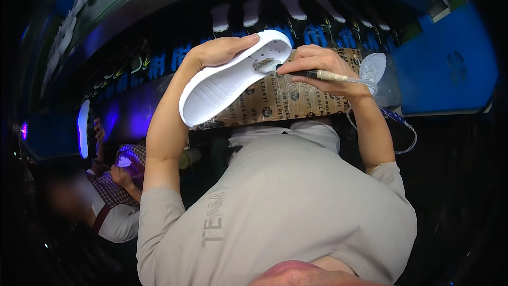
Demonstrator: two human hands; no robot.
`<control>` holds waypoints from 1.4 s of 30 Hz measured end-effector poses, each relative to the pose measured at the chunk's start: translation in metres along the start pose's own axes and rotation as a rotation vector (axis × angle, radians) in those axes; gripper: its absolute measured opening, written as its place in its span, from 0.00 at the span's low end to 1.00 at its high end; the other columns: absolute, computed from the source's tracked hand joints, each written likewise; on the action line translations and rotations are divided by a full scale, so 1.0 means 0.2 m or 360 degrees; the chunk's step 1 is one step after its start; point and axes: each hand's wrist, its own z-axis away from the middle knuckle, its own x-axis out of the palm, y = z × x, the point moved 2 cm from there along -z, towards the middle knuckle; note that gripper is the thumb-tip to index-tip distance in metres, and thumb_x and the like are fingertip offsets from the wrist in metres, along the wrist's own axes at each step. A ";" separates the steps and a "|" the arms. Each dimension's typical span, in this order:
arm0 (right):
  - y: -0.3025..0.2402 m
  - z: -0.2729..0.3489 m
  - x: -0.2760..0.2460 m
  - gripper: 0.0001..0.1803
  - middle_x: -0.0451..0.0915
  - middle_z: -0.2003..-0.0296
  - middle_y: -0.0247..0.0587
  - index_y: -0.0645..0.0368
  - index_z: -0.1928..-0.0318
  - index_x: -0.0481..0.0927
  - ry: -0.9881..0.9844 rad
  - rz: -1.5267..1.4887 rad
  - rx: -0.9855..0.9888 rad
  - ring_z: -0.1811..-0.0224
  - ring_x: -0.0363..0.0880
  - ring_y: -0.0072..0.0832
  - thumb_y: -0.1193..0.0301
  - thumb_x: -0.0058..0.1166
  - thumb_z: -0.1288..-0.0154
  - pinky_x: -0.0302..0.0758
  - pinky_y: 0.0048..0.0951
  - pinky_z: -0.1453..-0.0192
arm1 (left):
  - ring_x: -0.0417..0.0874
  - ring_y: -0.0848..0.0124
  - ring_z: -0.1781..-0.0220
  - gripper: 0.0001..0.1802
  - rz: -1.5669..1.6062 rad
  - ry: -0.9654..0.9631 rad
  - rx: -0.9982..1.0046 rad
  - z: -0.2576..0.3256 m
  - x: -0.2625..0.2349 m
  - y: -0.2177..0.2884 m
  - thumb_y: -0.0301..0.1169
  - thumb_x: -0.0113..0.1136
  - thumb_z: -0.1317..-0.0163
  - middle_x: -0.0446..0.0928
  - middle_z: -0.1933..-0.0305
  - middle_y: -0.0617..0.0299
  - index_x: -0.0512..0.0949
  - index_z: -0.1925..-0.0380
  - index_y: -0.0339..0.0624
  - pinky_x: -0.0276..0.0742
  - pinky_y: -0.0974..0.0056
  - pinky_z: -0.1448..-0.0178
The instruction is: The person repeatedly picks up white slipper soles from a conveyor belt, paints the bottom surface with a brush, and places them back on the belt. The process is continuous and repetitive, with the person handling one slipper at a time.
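Observation:
A white shoe sole [211, 93] is held up at a tilt, its hollow inner side showing. My left hand [221, 52] is closed on its far left edge, the thumb lying along the rim. Pinched in my right hand [323, 66] is a glue brush [303, 73] with a dark and cream handle and a clear tube running off its rear end. The brush's bristles [263, 64] touch the inside of the sole near several small holes. Just right of my right hand lies a white shoe upper [372, 69].
Printed brown cardboard [271, 107] covers the bench edge below the sole. Beyond it, several pale soles [252, 11] stand in a row among blue supports [316, 36]. A blue panel [450, 63] rises at right. At lower left, another person's hand [123, 176] works nearby.

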 end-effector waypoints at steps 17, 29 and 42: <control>0.14 0.12 0.02 0.16 0.89 0.56 0.42 0.60 0.47 0.89 0.0289 -0.0526 0.0436 0.59 0.83 0.30 0.69 0.69 0.34 0.79 0.32 0.51 | 0.91 0.49 0.54 0.35 0.1816 -0.0440 0.0006 -0.11 0.12 -0.23 0.52 0.29 0.16 0.85 0.55 0.37 0.74 0.35 0.33 0.92 0.48 0.53; 0.63 0.58 0.51 0.16 0.88 0.50 0.43 0.61 0.44 0.87 0.0993 -0.0726 0.1101 0.49 0.85 0.31 0.70 0.64 0.29 0.78 0.31 0.42 | 0.75 0.43 0.36 0.48 0.3266 -0.0522 0.0613 0.19 0.81 -0.83 0.68 0.45 0.27 0.66 0.29 0.32 0.55 0.19 0.50 0.86 0.42 0.49; 0.66 0.62 0.61 0.15 0.88 0.51 0.45 0.59 0.46 0.88 0.0988 -0.0541 0.1063 0.51 0.86 0.35 0.70 0.64 0.30 0.79 0.33 0.45 | 0.78 0.32 0.35 0.42 0.1982 -0.0838 0.1507 -0.03 -0.23 0.75 0.58 0.26 0.19 0.49 0.22 0.22 0.41 0.18 0.38 0.85 0.42 0.34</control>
